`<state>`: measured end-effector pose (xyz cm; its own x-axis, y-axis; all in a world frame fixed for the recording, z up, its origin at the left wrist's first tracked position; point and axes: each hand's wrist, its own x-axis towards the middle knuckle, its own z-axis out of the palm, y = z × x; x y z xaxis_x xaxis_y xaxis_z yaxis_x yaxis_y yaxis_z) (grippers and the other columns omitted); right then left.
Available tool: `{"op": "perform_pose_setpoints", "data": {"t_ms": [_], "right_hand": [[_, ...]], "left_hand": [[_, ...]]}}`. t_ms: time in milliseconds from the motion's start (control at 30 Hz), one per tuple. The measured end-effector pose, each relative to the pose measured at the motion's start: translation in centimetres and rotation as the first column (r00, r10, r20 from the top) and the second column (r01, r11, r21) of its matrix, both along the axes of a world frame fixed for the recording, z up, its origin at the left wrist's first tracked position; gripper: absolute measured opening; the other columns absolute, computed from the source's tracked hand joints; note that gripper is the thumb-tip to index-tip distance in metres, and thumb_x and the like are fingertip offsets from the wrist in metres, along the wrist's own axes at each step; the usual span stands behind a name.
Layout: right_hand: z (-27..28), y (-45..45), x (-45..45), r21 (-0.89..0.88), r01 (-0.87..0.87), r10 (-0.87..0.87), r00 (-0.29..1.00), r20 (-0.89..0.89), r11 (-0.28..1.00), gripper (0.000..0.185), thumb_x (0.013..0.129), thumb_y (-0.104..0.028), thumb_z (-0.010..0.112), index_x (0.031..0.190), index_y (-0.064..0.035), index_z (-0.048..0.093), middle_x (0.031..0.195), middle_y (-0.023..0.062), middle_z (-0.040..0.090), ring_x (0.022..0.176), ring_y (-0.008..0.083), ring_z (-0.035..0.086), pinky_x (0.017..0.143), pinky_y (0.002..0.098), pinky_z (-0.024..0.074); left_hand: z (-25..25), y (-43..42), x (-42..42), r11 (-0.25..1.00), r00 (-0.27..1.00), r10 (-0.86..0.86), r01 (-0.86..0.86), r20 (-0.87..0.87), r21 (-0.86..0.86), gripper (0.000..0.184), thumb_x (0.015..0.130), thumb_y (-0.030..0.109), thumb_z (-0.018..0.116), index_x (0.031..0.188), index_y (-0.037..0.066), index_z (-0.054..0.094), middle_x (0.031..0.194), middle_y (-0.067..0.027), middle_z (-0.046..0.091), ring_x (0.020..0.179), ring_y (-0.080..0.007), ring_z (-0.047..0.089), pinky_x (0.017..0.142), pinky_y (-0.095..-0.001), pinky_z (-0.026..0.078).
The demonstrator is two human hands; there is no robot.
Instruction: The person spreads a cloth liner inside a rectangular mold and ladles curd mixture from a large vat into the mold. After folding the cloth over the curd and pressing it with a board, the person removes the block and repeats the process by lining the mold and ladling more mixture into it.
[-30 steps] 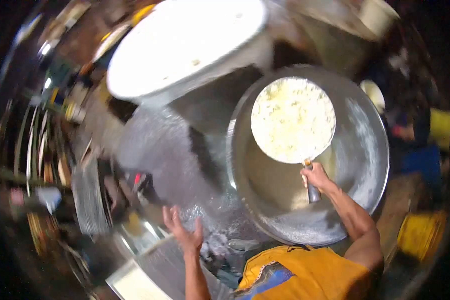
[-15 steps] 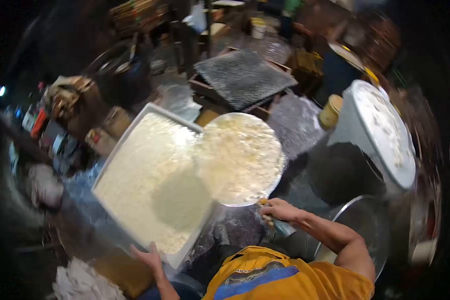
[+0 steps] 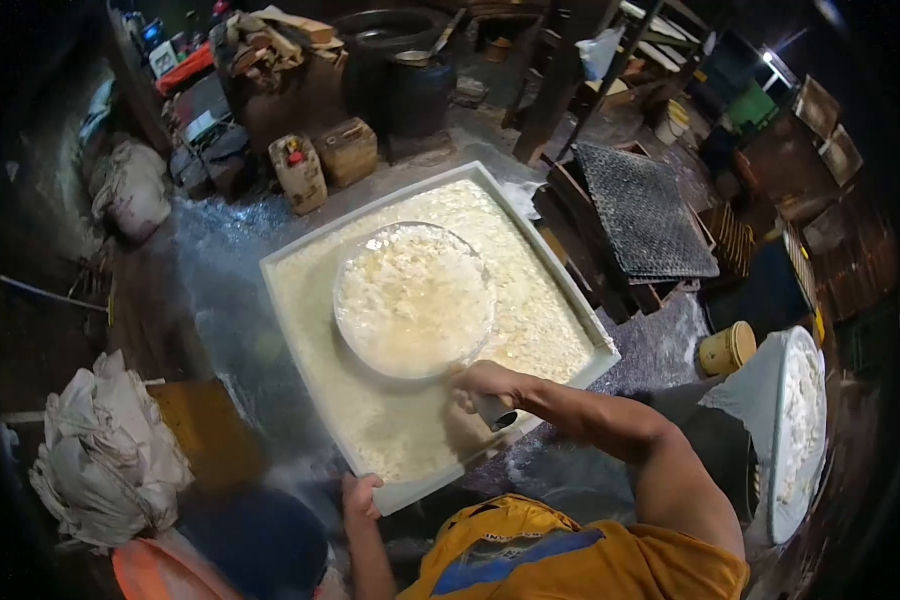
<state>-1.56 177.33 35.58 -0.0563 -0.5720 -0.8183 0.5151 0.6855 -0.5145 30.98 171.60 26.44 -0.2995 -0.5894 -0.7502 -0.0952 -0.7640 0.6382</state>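
Note:
My right hand (image 3: 487, 387) is closed around the short handle of a large round scoop (image 3: 415, 300). The handle's hollow end (image 3: 496, 412) sticks out below my fist. Pale, wet, lumpy curds fill the scoop, which is over the middle of a big square white tray (image 3: 310, 400). A layer of similar curds with pale liquid lies in the tray. Whether the scoop touches this layer cannot be told. At the tray's near corner, my left hand (image 3: 361, 496) is closed on the rim, with part of the fingers hidden.
A cloth-lined tub (image 3: 795, 430) with white curds stands at right, beside a yellow bucket (image 3: 727, 349). Dark stacked frames with a mesh sheet (image 3: 645, 215) adjoin the tray. Crumpled cloth (image 3: 110, 450) lies at left; jerrycans (image 3: 298, 175) stand behind.
The scoop has moved from the tray's right side to over its middle, with my right hand on it. My left hand went from spread fingers to gripping the rim. The view has turned.

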Motion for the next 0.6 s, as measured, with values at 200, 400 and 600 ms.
{"op": "perform_pose_setpoints", "data": {"t_ms": [200, 400, 600], "right_hand": [[-1.0, 0.1, -2.6, 0.087, 0.003, 0.001, 0.999, -0.043, 0.996, 0.012, 0.084, -0.004, 0.056, 0.073, 0.0012, 0.057, 0.063, 0.0069, 0.057, 0.051, 0.0138, 0.055, 0.047, 0.0290, 0.0486], [0.9, 2.5, -6.5, 0.125, 0.042, -0.010, 0.970, -0.242, 0.991, 0.013, 0.083, -0.005, 0.061, 0.084, 0.0077, 0.060, 0.066, 0.0098, 0.058, 0.050, 0.0170, 0.057, 0.045, 0.0312, 0.0482], [-0.6, 5.5, -12.0, 0.045, 0.143, -0.044, 0.566, -0.823, 0.989, 0.024, 0.080, -0.014, 0.064, 0.089, 0.0074, 0.060, 0.074, 0.0180, 0.064, 0.055, 0.0258, 0.061, 0.051, 0.0376, 0.0485]], "left_hand": [[-2.5, -0.1, 1.5, 0.999, 0.985, 0.005, -0.012, -0.172, -0.039, 0.036, 0.060, -0.009, 0.053, 0.095, -0.008, 0.055, 0.074, -0.0080, 0.054, 0.058, -0.0234, 0.056, 0.052, -0.0361, 0.046], [-3.0, 0.1, 1.8, 0.990, 0.956, -0.060, 0.021, -0.288, -0.138, 0.046, 0.058, -0.014, 0.049, 0.104, -0.010, 0.054, 0.089, -0.0135, 0.059, 0.071, -0.0287, 0.061, 0.062, -0.0393, 0.051], [0.7, -0.8, 0.1, 0.978, 0.959, 0.167, -0.132, -0.228, 0.162, 0.057, 0.057, -0.014, 0.049, 0.114, -0.009, 0.049, 0.099, -0.0174, 0.056, 0.081, -0.0333, 0.061, 0.068, -0.0436, 0.054]]}}
